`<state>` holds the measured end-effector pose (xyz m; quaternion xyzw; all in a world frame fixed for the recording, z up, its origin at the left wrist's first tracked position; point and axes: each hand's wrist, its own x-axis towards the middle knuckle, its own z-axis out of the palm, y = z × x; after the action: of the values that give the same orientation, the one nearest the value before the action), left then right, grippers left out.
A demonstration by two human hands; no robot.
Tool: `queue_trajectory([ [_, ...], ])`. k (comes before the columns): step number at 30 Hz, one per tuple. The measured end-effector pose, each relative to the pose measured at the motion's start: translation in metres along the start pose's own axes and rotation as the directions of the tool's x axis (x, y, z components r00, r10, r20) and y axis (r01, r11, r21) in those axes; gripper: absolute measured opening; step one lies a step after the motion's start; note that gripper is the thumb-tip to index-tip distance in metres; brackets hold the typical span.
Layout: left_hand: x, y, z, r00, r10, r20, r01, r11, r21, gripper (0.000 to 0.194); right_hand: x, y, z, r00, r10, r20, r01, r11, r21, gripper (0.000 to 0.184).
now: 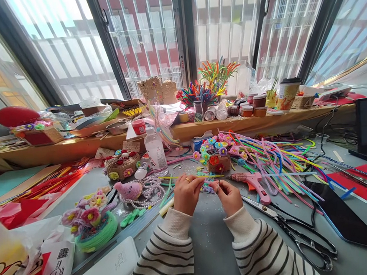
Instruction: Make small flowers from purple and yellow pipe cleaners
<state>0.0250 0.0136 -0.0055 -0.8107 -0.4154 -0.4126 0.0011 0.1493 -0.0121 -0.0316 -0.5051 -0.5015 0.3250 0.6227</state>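
Observation:
My left hand (187,193), a ring on one finger, is closed in a pinch on a thin yellow pipe cleaner (167,178) that sticks out to the left. More yellow shows between the two hands. My right hand (230,196) is also pinched shut, close beside the left; a thin dark bit shows at its fingertips, too small to name. Just beyond the hands stands a small basket (219,164) of colourful fuzzy flowers. A pink glue gun (251,182) lies right of my right hand, with large black-handled scissors (290,226) nearer me.
A bundle of coloured pipe cleaners (276,164) spreads at the right, near a dark phone (342,214). To the left are a water bottle (155,152), bead strings (155,189), a green flower pot (97,233) and a white power bank (107,268). Jars and crafts line the sill.

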Motion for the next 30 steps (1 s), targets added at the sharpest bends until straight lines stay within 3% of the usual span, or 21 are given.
queue_trajectory([
  [4, 0.000, 0.000, -0.001, 0.984, -0.174, 0.047, 0.180, 0.942, -0.282, 0.017, 0.002, 0.003, -0.002, 0.998, 0.046, -0.037, -0.043, 0.996, 0.079, 0.037],
  [8, 0.005, 0.003, -0.008, 0.896, -0.428, 0.121, 0.402, 0.663, -0.631, 0.015, 0.001, 0.003, 0.001, 0.992, 0.108, 0.068, -0.117, 0.981, 0.153, 0.044],
  [14, 0.009, 0.009, -0.010, 0.747, -0.588, 0.310, 0.565, 0.317, -0.762, 0.018, -0.006, 0.000, 0.007, 0.942, 0.009, 0.335, -0.044, 0.994, 0.098, 0.052],
  [17, 0.008, 0.009, -0.008, 0.705, -0.613, 0.357, 0.592, 0.232, -0.772, 0.023, -0.007, 0.002, 0.008, 0.902, -0.025, 0.431, 0.019, 1.000, 0.018, 0.058],
  [23, 0.009, 0.009, -0.009, 0.688, -0.563, 0.458, 0.636, 0.163, -0.755, 0.029, -0.006, 0.000, 0.004, 0.818, -0.087, 0.569, 0.181, 0.977, -0.111, 0.062],
  [30, 0.008, 0.010, -0.007, 0.762, -0.453, 0.463, 0.577, 0.150, -0.803, 0.041, -0.006, -0.004, 0.000, 0.793, -0.068, 0.605, 0.211, 0.963, -0.168, 0.063],
])
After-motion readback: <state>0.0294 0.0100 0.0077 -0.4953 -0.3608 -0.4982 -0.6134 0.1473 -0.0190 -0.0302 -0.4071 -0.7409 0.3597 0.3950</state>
